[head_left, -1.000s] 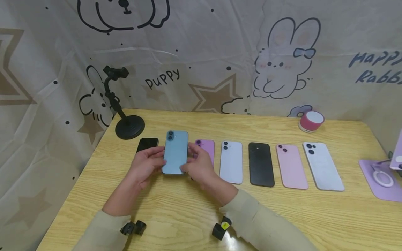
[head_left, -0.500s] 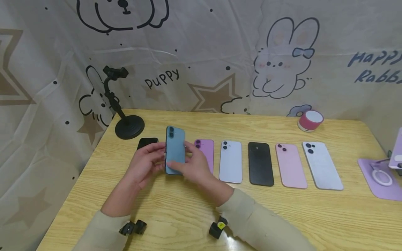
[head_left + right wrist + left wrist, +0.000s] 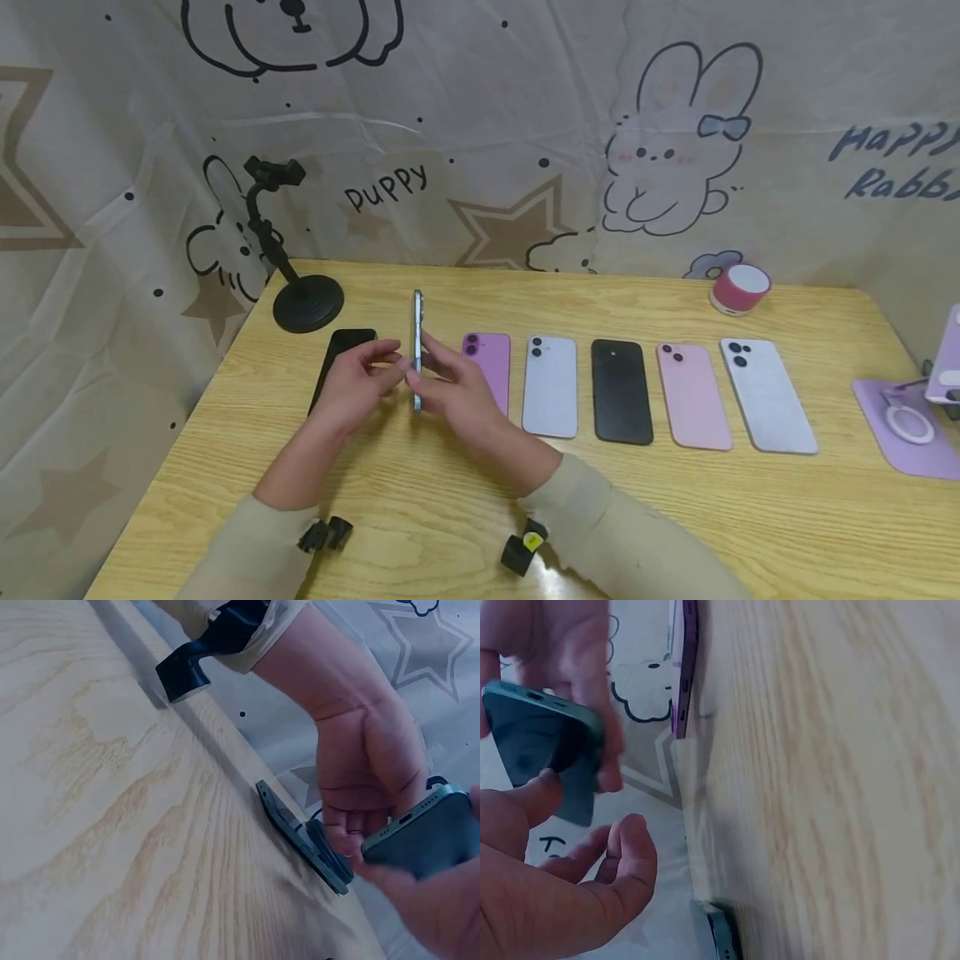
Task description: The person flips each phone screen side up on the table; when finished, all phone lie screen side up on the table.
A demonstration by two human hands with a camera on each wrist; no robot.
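- By the right hand (image 3: pixel 465 396), the blue-green phone (image 3: pixel 417 346) is gripped between thumb and fingers; it is held upright and edge-on, raised in the air, its camera side turned rightward.
- The left hand (image 3: pixel 348 392) is held loosely bent just beside the phone's other face, with nothing grasped; whether it is touched by the thumb cannot be told.
- The background is filled by a patterned cloth (image 3: pixel 525 83).
- Before it, a wooden tabletop (image 3: pixel 420 517) is seen.
- A black stand (image 3: pixel 309 304) is placed at its back left; at the right, a lilac stand (image 3: pixel 885 433) is partly cropped.
- Between these, left to right, are laid a dark phone (image 3: pixel 351 341) and a purple phone (image 3: pixel 489 362), both partly covered by hands, then a pale phone (image 3: pixel 551 387), a black phone (image 3: pixel 622 392), a pink phone (image 3: pixel 695 396) and a silvery phone (image 3: pixel 770 396).
- A pink-and-white cylinder (image 3: pixel 740 290) is set behind the silvery one.
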